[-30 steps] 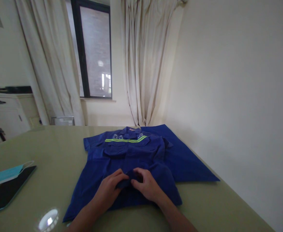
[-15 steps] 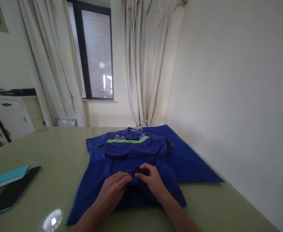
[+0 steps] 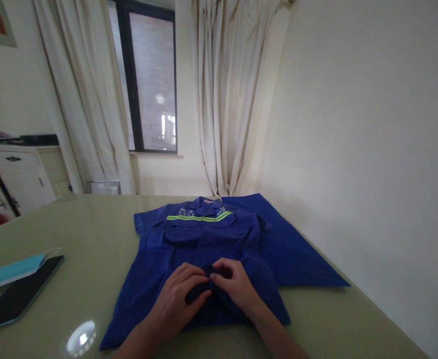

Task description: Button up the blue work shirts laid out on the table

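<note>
A blue short-sleeved work shirt [image 3: 181, 249] lies face up on the table, its collar at the far end and a yellow-green reflective stripe across its chest. Along the middle of the front, near the hem, my left hand [image 3: 179, 294] pinches a raised bit of the shirt's cloth. My right hand [image 3: 237, 284] grips the same bunched cloth from the other side, thumb and fingertips pressed together. Both sets of fingertips almost meet. Whether a button sits between them is hidden.
Under the shirt's right side spreads a flat dark-blue cloth [image 3: 297, 254]. On the left of the table [image 3: 91, 239] lie a light-blue face mask [image 3: 13, 271] and a dark flat tablet-like object [image 3: 24, 299]. A wall [image 3: 371, 174] runs along the right edge.
My left hand's fingers have shifted on the cloth, the thumb now showing lower and apart from the index finger. The raised flap between the hands has turned down. My right hand stays nearly in place.
</note>
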A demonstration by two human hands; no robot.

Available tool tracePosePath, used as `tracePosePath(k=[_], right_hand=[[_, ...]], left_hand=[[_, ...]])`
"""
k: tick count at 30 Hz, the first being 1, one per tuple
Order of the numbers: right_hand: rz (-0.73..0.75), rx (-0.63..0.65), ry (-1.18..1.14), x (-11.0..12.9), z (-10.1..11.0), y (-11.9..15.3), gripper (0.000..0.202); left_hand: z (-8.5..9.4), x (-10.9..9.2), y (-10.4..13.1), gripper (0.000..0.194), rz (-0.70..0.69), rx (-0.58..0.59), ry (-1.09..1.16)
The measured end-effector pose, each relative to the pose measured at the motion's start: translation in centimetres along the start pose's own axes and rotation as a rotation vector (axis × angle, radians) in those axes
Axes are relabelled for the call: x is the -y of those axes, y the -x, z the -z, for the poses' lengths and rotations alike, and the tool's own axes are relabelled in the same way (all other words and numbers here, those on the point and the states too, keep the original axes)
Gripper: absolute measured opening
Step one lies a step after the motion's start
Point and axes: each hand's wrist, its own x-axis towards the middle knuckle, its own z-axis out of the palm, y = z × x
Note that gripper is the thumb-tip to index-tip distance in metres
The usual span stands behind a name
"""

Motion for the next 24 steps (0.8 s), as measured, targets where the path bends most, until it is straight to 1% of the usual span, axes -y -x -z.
tracePosePath(k=[3, 6, 9, 11, 14, 17, 19, 22, 24], right_hand=[[0.013, -0.015, 0.036, -0.1, 0.3, 0.0, 0.020], [0.001, 0.014, 0.024, -0.2, 0.5, 0.0, 0.021], [-0.015, 0.027, 0.009, -0.2, 0.6, 0.1, 0.022], [-0.011, 0.026, 0.011, -0.1, 0.5, 0.2, 0.020], [0.023, 0.017, 0.036, -0.1, 0.2, 0.2, 0.017], [0.039, 0.005, 0.065, -0.1, -0.1, 0.2, 0.015], [0.032, 0.001, 0.063, -0.2, -0.3, 0.2, 0.015], [0.014, -0.013, 0.038, -0.4, -0.5, 0.3, 0.016], [0.013, -0.004, 0.033, -0.3, -0.6, 0.4, 0.014]], left_hand=[[-0.2, -0.2, -0.2, 0.017, 0.049, -0.019, 0.062], [-1.0, 0.4, -0.2, 0.017, 0.061, -0.070, 0.104], [-1.5, 1.0, 0.0, 0.016, 0.103, -0.100, 0.128], [-1.6, 1.2, 0.1, 0.017, 0.121, -0.098, 0.137], [-1.4, 1.4, 0.3, 0.021, 0.081, -0.062, 0.164], [-1.5, 1.4, 0.4, 0.026, 0.068, -0.060, 0.191], [-1.5, 1.5, 0.5, 0.025, 0.090, -0.074, 0.200], [-1.6, 1.8, 0.5, 0.019, 0.160, -0.112, 0.199], [-1.5, 1.9, 0.5, 0.027, 0.197, -0.111, 0.201]])
